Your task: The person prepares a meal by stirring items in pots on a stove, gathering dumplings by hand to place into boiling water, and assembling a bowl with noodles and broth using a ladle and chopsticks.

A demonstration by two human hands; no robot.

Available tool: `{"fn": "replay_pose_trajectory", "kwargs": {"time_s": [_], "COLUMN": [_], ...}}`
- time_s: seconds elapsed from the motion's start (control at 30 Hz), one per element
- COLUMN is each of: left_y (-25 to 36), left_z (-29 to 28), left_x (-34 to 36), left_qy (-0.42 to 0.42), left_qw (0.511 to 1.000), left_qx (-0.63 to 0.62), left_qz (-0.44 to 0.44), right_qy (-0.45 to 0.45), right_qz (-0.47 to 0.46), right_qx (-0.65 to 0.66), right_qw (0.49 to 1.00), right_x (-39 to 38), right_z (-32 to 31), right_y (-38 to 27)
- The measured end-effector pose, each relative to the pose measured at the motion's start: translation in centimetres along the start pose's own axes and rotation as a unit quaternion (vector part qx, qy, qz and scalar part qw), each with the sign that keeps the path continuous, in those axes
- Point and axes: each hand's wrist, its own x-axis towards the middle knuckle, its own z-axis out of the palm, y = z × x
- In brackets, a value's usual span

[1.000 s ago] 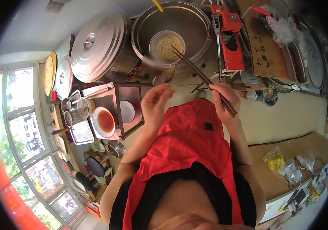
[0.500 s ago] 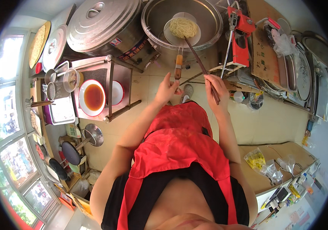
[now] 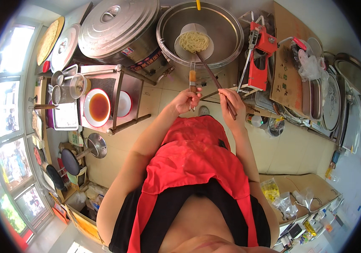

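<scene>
My left hand [image 3: 187,101] is closed round the lower end of the strainer handle [image 3: 193,80], which has an orange-brown grip. The strainer's round bowl [image 3: 187,55] hangs over the near part of a large steel pot [image 3: 229,42], with a mound of pale noodles [image 3: 194,41] in it. Long dark chopsticks [image 3: 214,77] are pinched in my right hand [image 3: 232,102], their far tips touching the near edge of the noodles. At my left, a white bowl [image 3: 87,105] with a red rim holds reddish-brown broth [image 3: 99,106].
A big lidded steel pot [image 3: 119,31] stands left of the noodle pot. On the right is a red hand-lever press [image 3: 262,55] beside a cardboard sheet [image 3: 290,71]. The small table [image 3: 117,80] carries metal ladles and a second bowl [image 3: 124,103]. A low cardboard-topped surface [image 3: 315,185] lies behind my right arm.
My left hand has gone from loosely spread fingers near the handle to a grip round it. The strainer and noodles sit slightly further left and lower in view; the chopsticks still touch the noodles.
</scene>
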Motion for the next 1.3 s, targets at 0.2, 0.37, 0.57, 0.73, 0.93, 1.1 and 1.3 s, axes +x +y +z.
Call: {"fn": "replay_pose_trajectory", "kwargs": {"time_s": [0.2,0.37,0.57,0.73,0.93,1.1,1.3], "left_y": [-0.2,-1.7,-1.7,-0.9,-1.5,-4.4,-4.0], "left_z": [0.4,5.7,11.5,15.4,15.0,14.2,14.9], "left_x": [1.9,2.7,2.0,1.6,2.5,3.8,3.2], "left_qy": [-0.026,0.159,0.167,0.112,0.126,0.163,0.147], "left_qw": [0.991,0.984,0.980,0.983,0.984,0.981,0.979], "left_qx": [-0.127,-0.059,-0.042,0.013,0.021,-0.046,0.024], "left_qz": [-0.007,0.060,0.096,0.147,0.128,0.095,0.141], "right_qy": [-0.003,-0.017,-0.032,0.002,0.013,-0.037,-0.030], "right_qz": [-0.001,-0.007,-0.001,-0.003,0.009,0.065,0.021], "right_qx": [0.056,0.089,0.107,0.146,0.132,0.115,0.107], "right_qw": [0.998,0.996,0.994,0.989,0.991,0.991,0.994], "right_x": [1.5,3.6,5.4,6.5,6.6,5.2,5.3], "right_z": [-2.6,-5.5,-9.5,-12.1,-12.4,-12.4,-13.0], "right_y": [1.8,2.4,3.7,4.6,6.1,6.8,6.3]}}
